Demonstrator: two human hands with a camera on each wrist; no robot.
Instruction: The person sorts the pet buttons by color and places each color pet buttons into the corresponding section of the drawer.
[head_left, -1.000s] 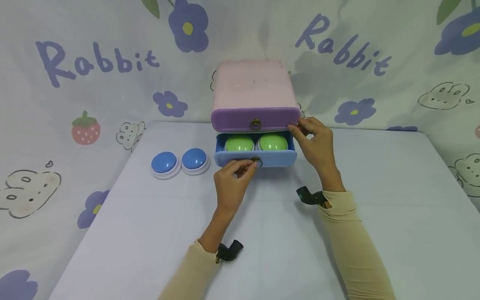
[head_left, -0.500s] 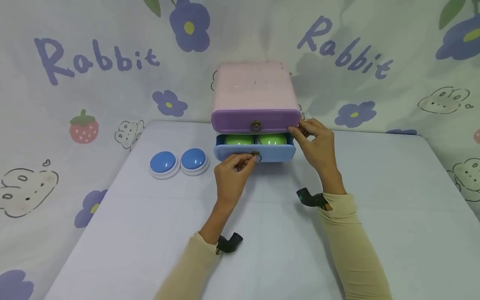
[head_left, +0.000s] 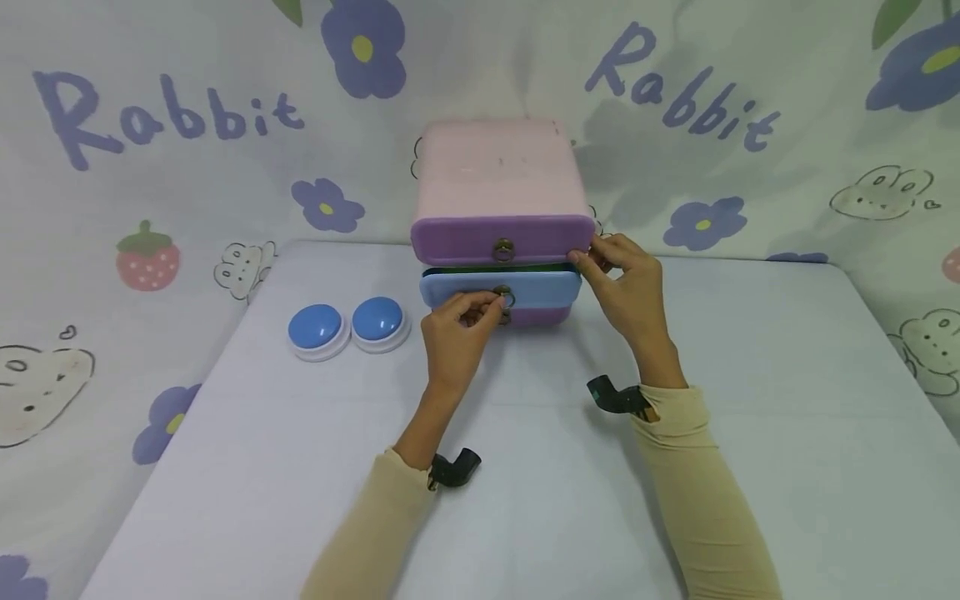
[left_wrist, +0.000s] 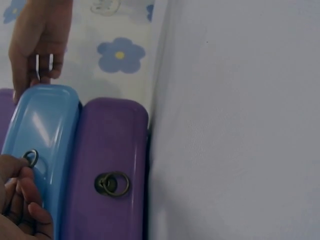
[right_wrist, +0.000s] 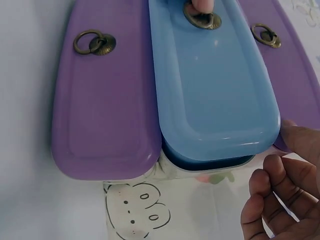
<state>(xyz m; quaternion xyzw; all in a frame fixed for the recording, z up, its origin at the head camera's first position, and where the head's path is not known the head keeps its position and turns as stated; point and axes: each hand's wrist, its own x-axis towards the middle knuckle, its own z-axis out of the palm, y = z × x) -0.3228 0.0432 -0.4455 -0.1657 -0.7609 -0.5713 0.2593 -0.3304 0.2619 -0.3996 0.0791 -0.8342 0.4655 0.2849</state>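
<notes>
A small drawer cabinet (head_left: 501, 171) with a pink top stands at the back of the table. Its blue drawer (head_left: 540, 289), in the middle tier, sticks out slightly, between an upper purple drawer (head_left: 457, 240) and a lower purple drawer (left_wrist: 110, 145). My left hand (head_left: 459, 333) pinches the brass ring pull (left_wrist: 32, 158) on the blue front between thumb and finger. At the upper right corner, my right hand (head_left: 626, 279) grips the cabinet's edge, thumb on the purple front. Inside the blue drawer, only a dark strip shows.
Two blue-domed push buttons, one (head_left: 315, 327) left of the other (head_left: 378, 322), sit on the white table (head_left: 525, 475) left of the cabinet. A printed cloth (head_left: 217, 192) hangs close behind. Each wrist carries a small black camera (head_left: 456, 468).
My left hand has pushed the blue drawer inward, away from me. The two green domes inside it have gone out of sight, and the lower purple drawer shows beneath. My right hand stays put.
</notes>
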